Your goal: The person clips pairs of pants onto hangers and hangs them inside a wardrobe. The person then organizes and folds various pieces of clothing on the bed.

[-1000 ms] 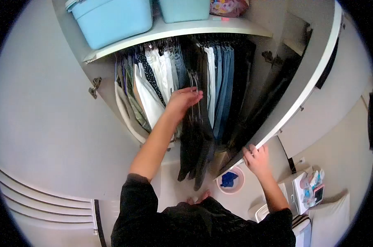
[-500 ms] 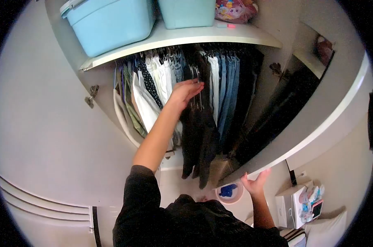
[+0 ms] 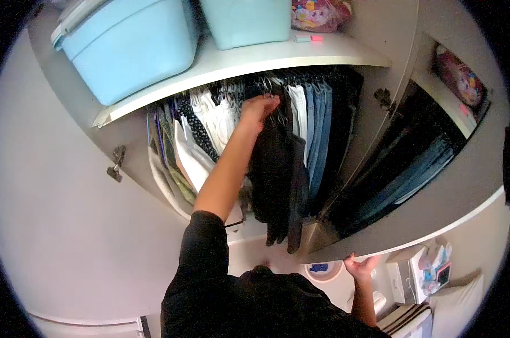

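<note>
Left hand (image 3: 260,108) is pinching metal hangers (image 3: 267,84), thumb and fingertips closing high up near the hooks; exact hanger count, cannot tell. Dark trousers (image 3: 273,174) are hanging below that hand, in front of the row, legs dropping past the cupboard's lower edge. Holding high is probably keeping the fabric loose and straight, hooks within easy reach of the rail area. Whether the hooks are bearing on a rail, cannot tell.

Right hand (image 3: 361,267) is touching the lower edge of the right door (image 3: 463,197), thumb standing apart from the fingers; whether it is gripping or only pressing, cannot tell. It is likely steadying the door, keeping it out of the way. The mirror (image 3: 424,152) on that door is reflecting hanging clothes.

White trousers (image 3: 213,115) and a dotted garment (image 3: 197,129) are hanging on the left side of the dark pair, blue jeans (image 3: 321,129) on the right, seemingly grouping by colour. 2 bins, 1 blue bin (image 3: 131,48) and 1 pale green bin (image 3: 246,22), are sitting on the shelf (image 3: 266,59) above, leaving hanging room below. Pink basin (image 3: 338,272) is standing on the floor just beside the right hand, blue cloth (image 3: 318,267) lying inside.
</note>
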Motion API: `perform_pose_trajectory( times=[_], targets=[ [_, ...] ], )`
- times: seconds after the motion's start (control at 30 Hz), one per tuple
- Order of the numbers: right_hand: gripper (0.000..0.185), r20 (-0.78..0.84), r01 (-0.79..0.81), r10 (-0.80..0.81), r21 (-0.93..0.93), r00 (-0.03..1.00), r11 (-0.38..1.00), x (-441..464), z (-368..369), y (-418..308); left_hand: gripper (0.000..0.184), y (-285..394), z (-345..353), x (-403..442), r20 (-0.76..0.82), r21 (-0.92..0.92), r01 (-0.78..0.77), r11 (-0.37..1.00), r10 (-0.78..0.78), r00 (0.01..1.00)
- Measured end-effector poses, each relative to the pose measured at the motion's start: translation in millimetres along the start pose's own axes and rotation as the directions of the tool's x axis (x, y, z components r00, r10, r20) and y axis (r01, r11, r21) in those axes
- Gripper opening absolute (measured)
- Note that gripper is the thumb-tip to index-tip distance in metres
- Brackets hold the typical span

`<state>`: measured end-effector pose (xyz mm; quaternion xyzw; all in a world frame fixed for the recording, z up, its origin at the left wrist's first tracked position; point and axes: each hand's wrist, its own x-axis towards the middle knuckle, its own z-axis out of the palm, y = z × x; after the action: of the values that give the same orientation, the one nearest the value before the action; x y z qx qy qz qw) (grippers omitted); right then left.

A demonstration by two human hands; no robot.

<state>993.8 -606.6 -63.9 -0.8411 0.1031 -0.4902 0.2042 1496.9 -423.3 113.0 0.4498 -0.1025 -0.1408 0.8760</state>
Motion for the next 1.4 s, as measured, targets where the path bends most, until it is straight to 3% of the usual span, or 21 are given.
perform_pose_trajectory(
  times=[0.03,0.17,0.2,0.3,0.33,0.43,0.47,0.53,0.6,0.7,0.93,1.0,1.1,1.23,1.33,1.4],
  targets=[
    [0.054,-0.025,-0.041,0.041,0.020,0.999,0.999,-1,2,-1,0.036,0,0,13,-0.011,-0.011,-0.004,1.000,0.004,1.000],
    [0.054,-0.002,0.040,-0.040,-0.081,0.999,0.996,-4,3,4,0.042,3,1,55,0.003,0.010,-0.026,1.000,0.026,1.000],
    [0.053,0.026,0.019,-0.017,-0.040,1.000,0.999,-7,1,6,0.023,9,7,58,-0.033,0.030,-0.001,1.000,0.002,0.999],
    [0.049,0.030,0.082,-0.080,-0.064,0.996,0.995,-5,0,5,0.028,24,10,82,-0.071,0.202,0.032,0.979,-0.018,0.997],
    [0.047,0.023,0.123,-0.122,-0.098,0.992,0.988,-1,-1,0,0.033,23,14,85,-0.088,0.086,-0.043,0.995,0.050,0.995],
    [0.047,-0.010,0.078,-0.079,-0.040,0.997,0.996,1,3,-6,0.036,24,16,107,-0.035,-0.005,-0.188,0.982,0.188,0.982],
    [0.047,-0.003,0.077,-0.078,-0.048,0.997,0.996,-1,3,-3,0.034,25,17,116,-0.037,-0.013,-0.180,0.984,0.179,0.983],
    [0.048,0.011,0.074,-0.073,-0.064,0.997,0.995,-8,2,3,0.035,-1,-22,182,0.007,0.054,-0.329,0.943,0.329,0.944],
    [0.050,0.002,0.085,-0.086,-0.089,0.996,0.992,-6,2,0,0.042,27,6,151,-0.116,-0.081,-0.173,0.982,0.163,0.980],
    [0.051,-0.021,0.061,-0.064,-0.113,0.998,0.992,-10,3,-1,0.044,33,12,147,-0.140,-0.091,-0.125,0.988,0.111,0.984],
    [0.046,0.019,0.062,-0.060,-0.148,0.998,0.987,-2,0,-11,0.048,26,6,147,-0.120,0.072,-0.163,0.984,0.171,0.978],
    [0.045,0.021,0.010,-0.009,-0.060,1.000,0.998,-7,1,-7,0.047,22,0,150,-0.112,0.145,-0.182,0.972,0.199,0.974],
    [0.045,0.020,0.011,-0.010,-0.032,1.000,0.999,-12,2,-3,0.036,12,-2,136,-0.053,0.316,-0.347,0.883,0.382,0.923],
    [0.043,-0.081,0.004,-0.004,0.002,0.997,1.000,-14,8,-5,0.056,-2,10,65,-0.055,0.468,-0.388,0.794,0.464,0.884],
    [0.043,0.046,0.031,-0.030,-0.038,0.999,0.999,-16,3,4,0.086,-39,-6,21,0.091,0.371,-0.470,0.801,0.472,0.877],
    [0.042,0.012,0.023,-0.023,-0.004,1.000,1.000,-11,5,-4,0.111,-63,-13,-8,0.193,0.605,-0.520,0.603,0.523,0.830]
  ],
)
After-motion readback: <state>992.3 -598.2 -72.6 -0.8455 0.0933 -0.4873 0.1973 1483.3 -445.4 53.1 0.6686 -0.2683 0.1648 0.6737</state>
